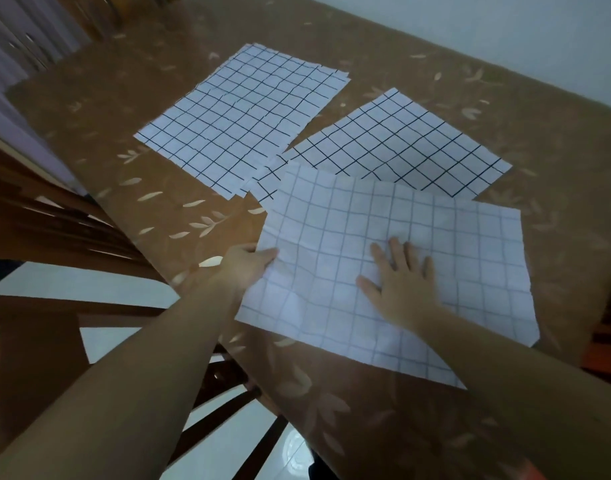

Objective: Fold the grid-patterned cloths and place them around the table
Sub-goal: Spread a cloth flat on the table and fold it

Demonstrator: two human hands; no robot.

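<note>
3 grid-patterned cloths [241, 112] lie together on the table [349, 427], folding seemingly barely begun. Left hand [248, 263] pinches the nearest cloth [453, 244] by its edge; right hand [401, 282] presses it, fingers spread.

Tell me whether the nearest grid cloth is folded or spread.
Spread flat, no fold showing: nearest cloth lies under the flat right hand, left hand pinching its edge.

- Left hand [246, 263]: fingers hidden beneath the left edge of the near cloth [435, 244]; only the thumb shows.
- Centre cloth [394, 143]: lower edge covered by the near cloth.
- Table [366, 427]: cut off at the right and bottom frame edges.
- Chair [30, 348], lower left: partly out of frame.
- Upper left: dim, blurred shapes, unidentifiable.
</note>
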